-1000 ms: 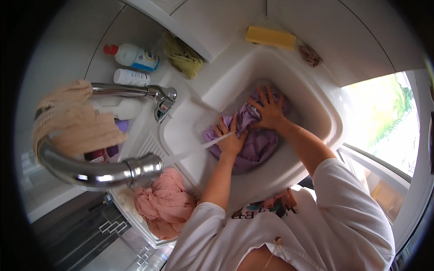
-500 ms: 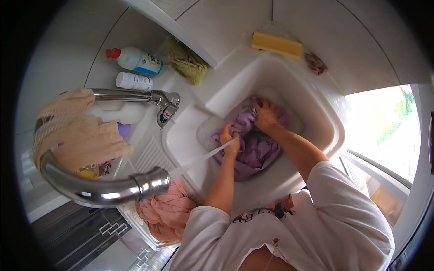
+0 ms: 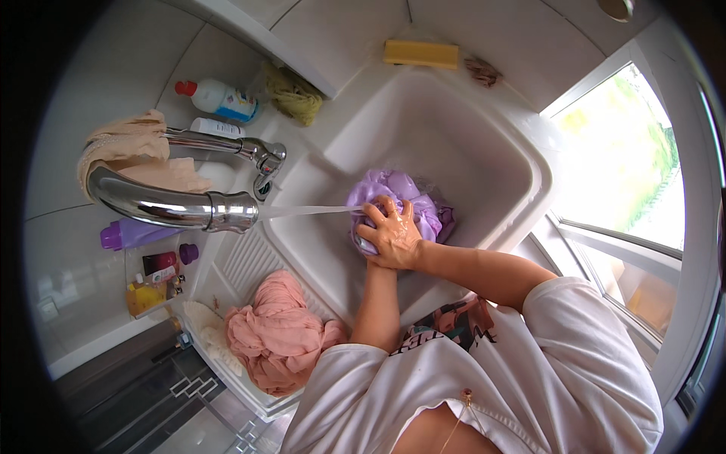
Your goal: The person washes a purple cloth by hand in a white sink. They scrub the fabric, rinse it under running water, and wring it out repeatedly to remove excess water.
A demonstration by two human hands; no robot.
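Note:
A wet, shiny purple cloth (image 3: pixel 386 185) is bunched up in the white sink basin (image 3: pixel 454 129). My right hand (image 3: pixel 395 236) grips the bundle from above, its wet fingers spread and bent into the folds. Under it comes my left hand (image 3: pixel 378 265), of which only the wrist end shows. Its fingers are hidden by the right hand and the cloth. From the chrome faucet (image 3: pixel 234 212) at the left, a stream of water (image 3: pixel 310 213) runs onto the cloth beside my right fingers.
A pink cloth (image 3: pixel 280 333) lies heaped near the ribbed drainboard (image 3: pixel 246 261). A beige cloth (image 3: pixel 128 144) drapes over the faucet. Bottles (image 3: pixel 223 101) and a green cloth (image 3: pixel 291 94) stand back left. A yellow bar (image 3: pixel 421 54) rests on the back rim; an open window (image 3: pixel 620 151) is right.
The water that surrounded the purple cloth has mostly gone from the basin. My hands have come together, right over left, gathering the cloth into a tighter bundle under the stream.

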